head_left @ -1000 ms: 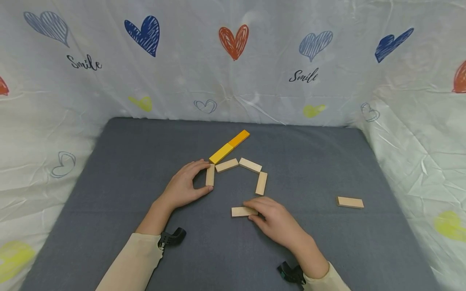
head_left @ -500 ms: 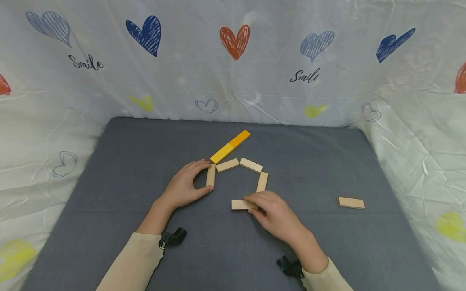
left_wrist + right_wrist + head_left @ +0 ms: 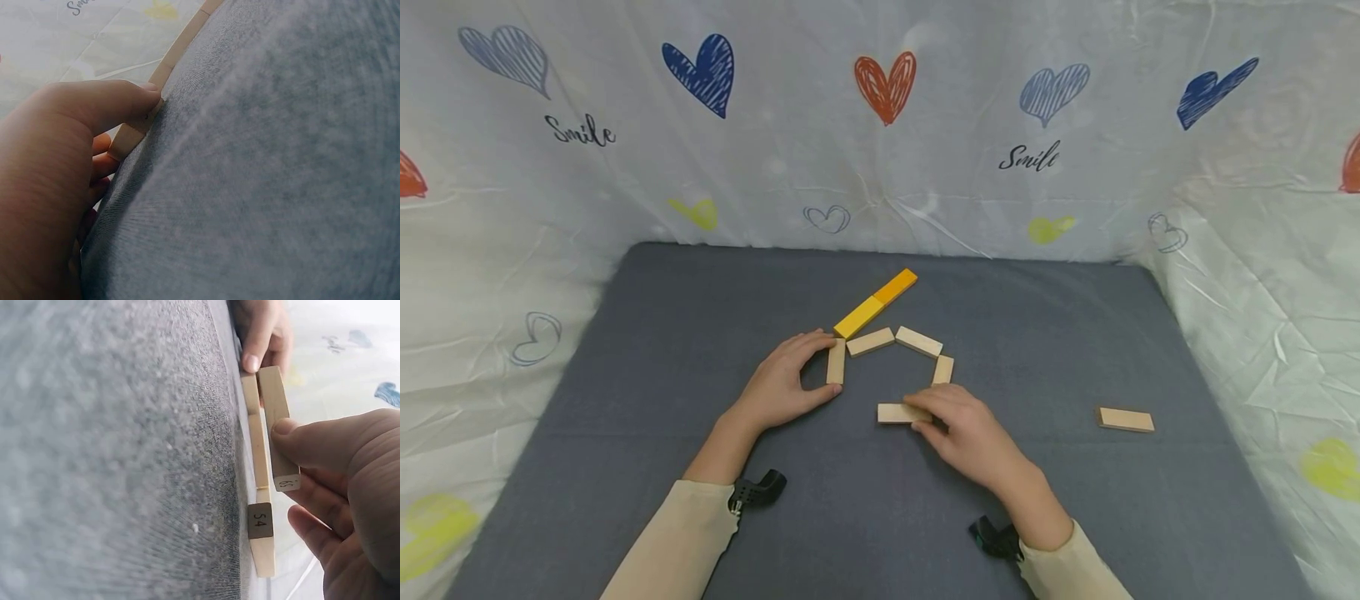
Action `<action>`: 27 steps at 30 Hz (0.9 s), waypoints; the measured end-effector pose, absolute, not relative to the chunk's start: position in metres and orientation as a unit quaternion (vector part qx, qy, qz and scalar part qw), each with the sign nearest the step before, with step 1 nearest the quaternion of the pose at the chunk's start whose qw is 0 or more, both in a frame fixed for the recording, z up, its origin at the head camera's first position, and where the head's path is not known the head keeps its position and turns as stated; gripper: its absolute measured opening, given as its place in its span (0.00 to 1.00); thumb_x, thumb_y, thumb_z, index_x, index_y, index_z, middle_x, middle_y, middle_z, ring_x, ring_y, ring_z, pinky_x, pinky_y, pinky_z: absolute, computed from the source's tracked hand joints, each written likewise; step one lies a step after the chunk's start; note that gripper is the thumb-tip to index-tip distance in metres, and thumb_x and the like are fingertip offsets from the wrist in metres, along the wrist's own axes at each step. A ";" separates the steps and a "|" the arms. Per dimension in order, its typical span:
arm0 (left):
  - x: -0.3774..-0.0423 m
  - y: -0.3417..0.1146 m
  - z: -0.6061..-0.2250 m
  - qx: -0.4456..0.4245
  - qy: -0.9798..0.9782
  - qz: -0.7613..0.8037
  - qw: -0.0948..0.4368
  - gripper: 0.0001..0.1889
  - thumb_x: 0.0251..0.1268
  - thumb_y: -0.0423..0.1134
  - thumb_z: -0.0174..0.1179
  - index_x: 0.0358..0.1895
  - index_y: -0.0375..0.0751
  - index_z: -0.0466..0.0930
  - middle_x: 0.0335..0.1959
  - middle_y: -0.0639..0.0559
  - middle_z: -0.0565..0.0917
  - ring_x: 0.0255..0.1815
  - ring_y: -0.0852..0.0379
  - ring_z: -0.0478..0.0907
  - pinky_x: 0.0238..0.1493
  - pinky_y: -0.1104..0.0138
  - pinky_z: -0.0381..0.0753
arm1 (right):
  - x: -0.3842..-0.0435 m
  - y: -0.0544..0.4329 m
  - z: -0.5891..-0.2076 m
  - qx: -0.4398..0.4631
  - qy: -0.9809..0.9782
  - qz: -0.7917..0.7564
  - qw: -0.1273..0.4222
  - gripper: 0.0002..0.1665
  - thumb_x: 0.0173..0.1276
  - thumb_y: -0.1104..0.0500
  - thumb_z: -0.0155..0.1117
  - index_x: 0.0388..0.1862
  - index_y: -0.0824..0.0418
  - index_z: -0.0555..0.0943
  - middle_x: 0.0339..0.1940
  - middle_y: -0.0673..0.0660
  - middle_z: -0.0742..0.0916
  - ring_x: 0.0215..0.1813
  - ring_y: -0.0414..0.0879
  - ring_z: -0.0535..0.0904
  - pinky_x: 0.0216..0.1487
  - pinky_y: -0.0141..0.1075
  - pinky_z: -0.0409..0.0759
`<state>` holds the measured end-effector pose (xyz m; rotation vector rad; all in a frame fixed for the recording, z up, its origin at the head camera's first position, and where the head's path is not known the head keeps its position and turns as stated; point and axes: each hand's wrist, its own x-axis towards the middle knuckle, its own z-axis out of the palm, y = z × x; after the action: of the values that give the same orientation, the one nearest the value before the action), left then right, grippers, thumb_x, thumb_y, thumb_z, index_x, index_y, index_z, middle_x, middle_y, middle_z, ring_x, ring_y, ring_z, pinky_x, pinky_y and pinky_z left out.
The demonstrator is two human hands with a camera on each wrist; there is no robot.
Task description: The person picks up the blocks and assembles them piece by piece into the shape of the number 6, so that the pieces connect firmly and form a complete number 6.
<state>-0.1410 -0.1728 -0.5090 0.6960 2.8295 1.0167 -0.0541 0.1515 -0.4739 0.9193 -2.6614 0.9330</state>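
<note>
My left hand [image 3: 778, 379] spans a plain wooden block [image 3: 836, 361], thumb at its near end and fingers at its far end; in the left wrist view that block is partly covered by the thumb [image 3: 128, 103]. With thumb and fingers my right hand [image 3: 973, 433] pinches one end of another wooden block [image 3: 895, 413], which lies crosswise and appears raised off the cloth in the right wrist view. Two slanted blocks, a left one [image 3: 870, 342] and a right one [image 3: 919, 341], form a peak. Below the right one stands a lengthwise block [image 3: 943, 370], its near end hidden by my right hand.
A yellow block [image 3: 858, 317] and an orange block [image 3: 895, 287] lie end to end in a diagonal line behind the peak. One loose wooden block [image 3: 1126, 419] lies far right. Grey cloth [image 3: 700, 292] covers the table, and a printed white curtain [image 3: 790, 150] hangs behind.
My right hand has moved away from me, carrying its block toward the arched row, and now covers part of the right-hand lengthwise block. The left hand stays in place.
</note>
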 end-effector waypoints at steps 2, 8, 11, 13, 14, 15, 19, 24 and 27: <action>-0.141 -0.172 -0.509 0.225 0.917 0.328 0.028 0.40 0.68 0.57 0.77 0.80 0.52 0.75 0.85 0.48 0.67 0.86 0.37 0.61 0.81 0.33 0.63 | -0.055 0.152 -0.474 0.308 -0.895 0.312 0.083 0.26 0.63 0.66 0.85 0.61 0.61 0.90 0.55 0.51 0.92 0.60 0.48 0.87 0.63 0.46 0.88; -0.141 -0.172 -0.509 0.227 0.917 0.327 0.025 0.40 0.68 0.57 0.77 0.81 0.52 0.75 0.85 0.47 0.68 0.86 0.36 0.61 0.82 0.33 0.63 | -0.059 0.153 -0.477 0.307 -0.897 0.310 0.068 0.25 0.64 0.67 0.85 0.60 0.61 0.91 0.56 0.53 0.92 0.63 0.50 0.87 0.75 0.47 0.80; -0.141 -0.172 -0.508 0.227 0.917 0.328 0.026 0.40 0.68 0.56 0.77 0.80 0.51 0.75 0.85 0.47 0.68 0.86 0.37 0.61 0.82 0.34 0.62 | -0.061 0.154 -0.479 0.307 -0.897 0.312 0.061 0.24 0.64 0.68 0.84 0.60 0.61 0.91 0.55 0.53 0.92 0.62 0.49 0.87 0.79 0.46 0.76; -0.141 -0.172 -0.508 0.226 0.917 0.328 0.027 0.40 0.68 0.56 0.77 0.80 0.52 0.75 0.85 0.48 0.68 0.86 0.37 0.61 0.82 0.34 0.62 | -0.061 0.154 -0.480 0.309 -0.896 0.314 0.061 0.24 0.64 0.68 0.84 0.59 0.61 0.91 0.55 0.53 0.92 0.62 0.49 0.88 0.79 0.45 0.76; -0.141 -0.172 -0.508 0.225 0.917 0.328 0.028 0.40 0.68 0.56 0.77 0.80 0.52 0.75 0.85 0.48 0.68 0.86 0.37 0.61 0.82 0.34 0.62 | -0.062 0.154 -0.480 0.310 -0.895 0.314 0.061 0.24 0.64 0.69 0.84 0.59 0.61 0.91 0.55 0.53 0.92 0.61 0.49 0.88 0.79 0.45 0.76; -0.141 -0.172 -0.508 0.225 0.917 0.327 0.028 0.40 0.68 0.57 0.77 0.80 0.52 0.75 0.85 0.48 0.68 0.86 0.37 0.61 0.82 0.34 0.62 | -0.062 0.154 -0.481 0.311 -0.895 0.313 0.062 0.24 0.64 0.69 0.84 0.59 0.61 0.91 0.54 0.53 0.93 0.61 0.49 0.88 0.79 0.46 0.77; -0.140 -0.173 -0.508 0.224 0.917 0.328 0.028 0.40 0.68 0.56 0.77 0.81 0.52 0.75 0.85 0.48 0.68 0.86 0.37 0.61 0.82 0.34 0.62 | -0.063 0.155 -0.483 0.312 -0.896 0.310 0.062 0.23 0.64 0.69 0.84 0.58 0.61 0.91 0.54 0.53 0.92 0.62 0.50 0.88 0.78 0.45 0.77; -0.139 -0.173 -0.508 0.226 0.917 0.327 0.026 0.40 0.68 0.57 0.77 0.81 0.52 0.75 0.85 0.47 0.68 0.86 0.36 0.61 0.82 0.33 0.62 | -0.063 0.155 -0.484 0.309 -0.898 0.309 0.056 0.23 0.65 0.69 0.83 0.59 0.60 0.91 0.54 0.53 0.92 0.62 0.50 0.87 0.78 0.45 0.77; -0.139 -0.173 -0.508 0.228 0.917 0.327 0.023 0.40 0.69 0.57 0.76 0.80 0.52 0.75 0.85 0.47 0.68 0.85 0.36 0.61 0.81 0.33 0.63 | -0.064 0.156 -0.484 0.308 -0.898 0.309 0.055 0.23 0.65 0.69 0.83 0.59 0.60 0.91 0.54 0.53 0.92 0.62 0.50 0.87 0.78 0.45 0.77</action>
<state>-0.1395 -0.1732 -0.5076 0.7047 2.8384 1.0139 -0.0637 0.1556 -0.4840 0.9360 -2.7265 0.9398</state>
